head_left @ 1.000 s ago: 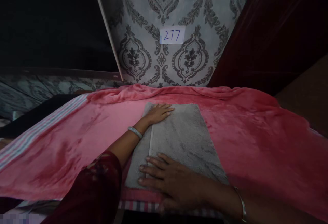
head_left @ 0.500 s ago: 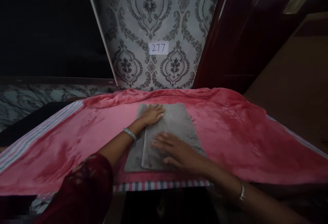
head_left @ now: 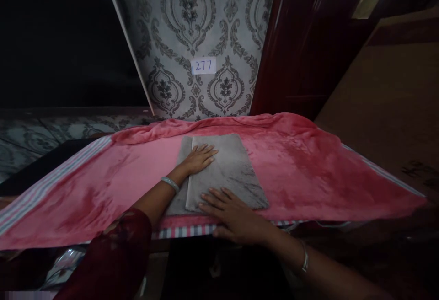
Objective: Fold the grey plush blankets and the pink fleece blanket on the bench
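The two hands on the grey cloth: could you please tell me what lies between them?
In the head view, only a bare stretch of the folded grey cloth lies between the left hand, flat near its far end, and the right hand at its near edge.

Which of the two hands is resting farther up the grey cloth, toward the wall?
The left hand, with its bangle on the wrist, lies flat midway up the folded grey cloth. The right hand rests at the cloth's near edge.

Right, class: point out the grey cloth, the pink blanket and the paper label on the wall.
grey cloth [head_left: 229,172]: head view, middle of its folded top layer.
pink blanket [head_left: 302,167]: head view, bare stretch right of the cloth.
paper label [head_left: 203,66]: head view, on the written number.
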Demonstrator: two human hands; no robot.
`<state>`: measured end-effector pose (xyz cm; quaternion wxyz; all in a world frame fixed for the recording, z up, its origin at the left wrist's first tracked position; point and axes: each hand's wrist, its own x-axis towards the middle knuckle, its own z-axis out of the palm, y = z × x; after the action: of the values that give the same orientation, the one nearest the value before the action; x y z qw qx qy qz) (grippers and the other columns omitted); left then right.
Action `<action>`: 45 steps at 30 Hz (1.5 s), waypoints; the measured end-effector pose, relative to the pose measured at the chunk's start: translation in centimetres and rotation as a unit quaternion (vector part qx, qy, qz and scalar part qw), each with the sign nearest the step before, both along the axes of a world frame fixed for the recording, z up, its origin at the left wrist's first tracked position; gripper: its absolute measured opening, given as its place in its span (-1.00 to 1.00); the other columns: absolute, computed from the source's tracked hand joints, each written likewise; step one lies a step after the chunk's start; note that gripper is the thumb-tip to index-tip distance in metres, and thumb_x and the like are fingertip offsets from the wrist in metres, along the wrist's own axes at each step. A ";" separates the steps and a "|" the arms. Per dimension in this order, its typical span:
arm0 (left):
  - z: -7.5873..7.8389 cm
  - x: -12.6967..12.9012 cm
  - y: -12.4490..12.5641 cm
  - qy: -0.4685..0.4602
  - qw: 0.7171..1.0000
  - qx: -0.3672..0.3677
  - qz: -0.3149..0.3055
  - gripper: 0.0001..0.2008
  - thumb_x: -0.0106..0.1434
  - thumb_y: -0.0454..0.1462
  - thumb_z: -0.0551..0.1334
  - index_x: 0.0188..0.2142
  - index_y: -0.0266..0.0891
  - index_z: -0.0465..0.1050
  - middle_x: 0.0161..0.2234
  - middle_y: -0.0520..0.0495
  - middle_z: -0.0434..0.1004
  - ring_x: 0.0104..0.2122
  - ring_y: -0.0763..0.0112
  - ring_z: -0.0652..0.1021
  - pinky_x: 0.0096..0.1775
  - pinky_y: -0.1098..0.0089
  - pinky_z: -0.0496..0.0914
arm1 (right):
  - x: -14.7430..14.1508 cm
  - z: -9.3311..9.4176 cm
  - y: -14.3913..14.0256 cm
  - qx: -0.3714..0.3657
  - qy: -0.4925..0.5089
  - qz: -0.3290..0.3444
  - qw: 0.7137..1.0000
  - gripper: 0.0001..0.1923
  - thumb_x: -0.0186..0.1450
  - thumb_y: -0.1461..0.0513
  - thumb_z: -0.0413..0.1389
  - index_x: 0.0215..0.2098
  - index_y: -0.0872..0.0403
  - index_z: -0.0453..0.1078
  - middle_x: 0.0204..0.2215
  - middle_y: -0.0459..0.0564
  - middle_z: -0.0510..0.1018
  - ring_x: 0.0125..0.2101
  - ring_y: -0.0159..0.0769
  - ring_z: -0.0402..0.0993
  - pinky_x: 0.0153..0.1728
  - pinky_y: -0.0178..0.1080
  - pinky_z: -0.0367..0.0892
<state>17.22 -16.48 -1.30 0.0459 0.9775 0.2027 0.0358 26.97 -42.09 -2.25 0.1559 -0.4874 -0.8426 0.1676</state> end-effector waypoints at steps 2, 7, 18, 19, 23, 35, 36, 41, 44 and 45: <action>0.3 0.2 0.0 0.007 1.000 0.006 0.002 -0.47 0.48 -0.07 -0.12 0.39 0.00 0.10 0.44 -0.07 -0.03 0.42 0.07 0.00 0.33 -0.18 -0.09 | -0.5 0.3 -1.3 0.001 0.032 0.011 0.999 -0.23 0.42 -0.07 0.08 0.46 -0.09 -0.08 0.44 0.00 -0.06 0.42 -0.14 -0.27 0.39 0.10 -0.29; 1.2 -1.3 -2.1 0.013 1.000 0.020 0.009 -0.40 0.45 0.00 -0.04 0.41 -0.07 0.05 0.44 -0.20 -0.05 0.41 -0.03 0.02 0.31 -0.23 -0.05 | 3.3 0.1 -2.9 0.111 0.152 -0.075 0.979 -0.37 0.46 0.00 0.05 0.43 -0.07 0.07 0.35 0.07 0.21 0.36 -0.16 0.06 0.34 0.03 0.04; -1.3 -10.2 -10.8 -0.038 0.996 0.003 -0.078 -0.44 0.46 -0.03 0.02 0.40 0.05 0.03 0.42 -0.10 0.03 0.41 0.11 0.05 0.34 -0.13 -0.01 | 12.7 -8.0 -3.7 0.251 0.110 -0.298 0.915 -0.55 0.45 0.25 -0.09 0.25 -0.05 0.37 0.11 0.09 0.52 0.12 -0.13 0.43 0.15 0.11 0.37; -1.4 -10.2 -10.8 -0.045 0.996 0.006 -0.078 -0.45 0.46 -0.04 0.03 0.40 0.04 0.06 0.41 -0.10 0.06 0.40 0.11 0.07 0.33 -0.14 0.02 | 12.5 -8.0 -3.7 0.250 0.101 -0.298 0.916 -0.51 0.43 0.29 -0.10 0.27 -0.05 0.34 0.10 0.09 0.52 0.12 -0.14 0.43 0.15 0.11 0.36; -1.5 -10.9 -11.3 -0.066 0.994 0.020 -0.081 -0.44 0.42 -0.03 0.10 0.36 0.00 0.16 0.38 -0.14 0.14 0.38 0.08 0.15 0.30 -0.15 0.13 | 12.4 -7.6 -3.8 0.241 0.063 -0.282 0.927 -0.29 0.29 0.42 -0.10 0.38 -0.06 0.17 0.19 0.10 0.44 0.17 -0.14 0.37 0.16 0.11 0.35; -3.9 -13.9 -14.0 -0.152 0.980 0.125 -0.043 -0.55 0.43 -0.27 0.11 0.29 -0.12 0.27 0.30 -0.18 0.32 0.30 0.22 0.33 0.24 0.04 0.31 | 11.9 -6.1 -3.2 0.273 -0.042 -0.178 0.945 -0.02 0.02 0.52 -0.07 0.39 -0.09 0.15 0.43 0.07 0.01 0.36 -0.05 0.04 0.21 0.12 0.27; -4.0 -13.8 -14.0 -0.150 0.980 0.127 -0.042 -0.54 0.42 -0.26 0.12 0.29 -0.12 0.26 0.29 -0.19 0.33 0.29 0.21 0.33 0.23 0.04 0.32 | 11.6 -5.8 -3.1 0.272 -0.051 -0.168 0.946 -0.08 0.06 0.53 -0.07 0.36 -0.08 0.21 0.40 0.07 0.10 0.34 -0.07 0.09 0.19 0.11 0.29; -3.9 -13.1 -14.4 -0.161 0.978 0.131 -0.036 -0.53 0.42 -0.28 0.11 0.29 -0.13 0.24 0.23 -0.25 0.40 0.25 0.14 0.39 0.17 0.02 0.36 | 10.9 -4.1 -2.5 0.291 -0.016 -0.132 0.947 -0.50 0.35 0.41 -0.08 0.13 -0.03 0.46 0.03 0.07 0.57 0.10 -0.14 0.46 0.07 0.03 0.44; -3.8 -12.6 -14.7 -0.178 0.976 0.119 -0.031 -0.51 0.41 -0.22 0.14 0.30 -0.20 0.21 0.18 -0.32 0.43 0.22 0.08 0.41 0.14 0.01 0.38 | 10.7 -2.9 -2.0 0.306 0.026 -0.163 0.938 -0.57 0.38 0.35 -0.08 0.08 -0.01 0.49 -0.05 0.06 0.61 0.00 -0.13 0.53 0.03 0.03 0.46; -3.7 -12.4 -14.8 -0.182 0.977 0.112 -0.026 -0.48 0.41 -0.18 0.15 0.31 -0.22 0.19 0.18 -0.34 0.42 0.21 0.06 0.42 0.13 0.01 0.38 | 10.7 -2.5 -1.8 0.306 0.037 -0.174 0.935 -0.59 0.38 0.34 -0.07 0.08 0.00 0.49 -0.06 0.06 0.62 -0.02 -0.13 0.54 0.02 0.03 0.46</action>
<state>4.84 -31.27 -5.02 -0.0272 0.9586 0.1600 0.2341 37.63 -43.91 -4.76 0.3553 -0.5488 -0.7485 -0.1107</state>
